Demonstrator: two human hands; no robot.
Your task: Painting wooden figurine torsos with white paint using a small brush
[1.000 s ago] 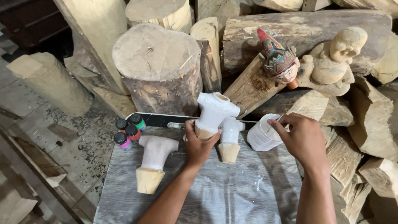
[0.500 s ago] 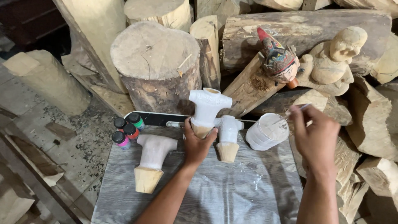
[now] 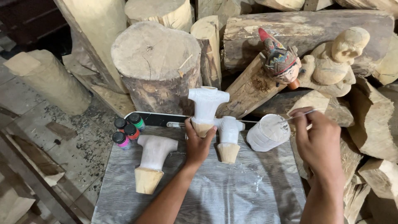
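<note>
My left hand (image 3: 199, 143) has its fingers (image 3: 190, 126) wrapped around the bare wood base of a white-painted torso carving (image 3: 206, 107), holding it upright just above the grey wood-grain table (image 3: 224, 195). My right hand (image 3: 318, 143) pinches a thin brush (image 3: 271, 120) between thumb and fingertips, its handle running left across a white paint cup (image 3: 268, 132) that lies tilted on the table; I cannot tell whether the tip touches the paint.

Just to the right of the held carving, almost touching it, stands a smaller white torso carving (image 3: 228, 138) on its own unpainted cone base. To the left, well apart from my hand, a third torso carving (image 3: 151, 161) stands, paler and only thinly coated. Beside it, four small paint bottles (image 3: 127, 129) cluster near the table's back left corner, with pink, red and green visible under black caps. A dark flat tray edge (image 3: 157, 118) runs behind them.

Beyond the table I see a big tree stump (image 3: 155, 66), stacked logs (image 3: 298, 29), a painted puppet head (image 3: 281, 61) and an unpainted seated figure carving (image 3: 336, 62).
</note>
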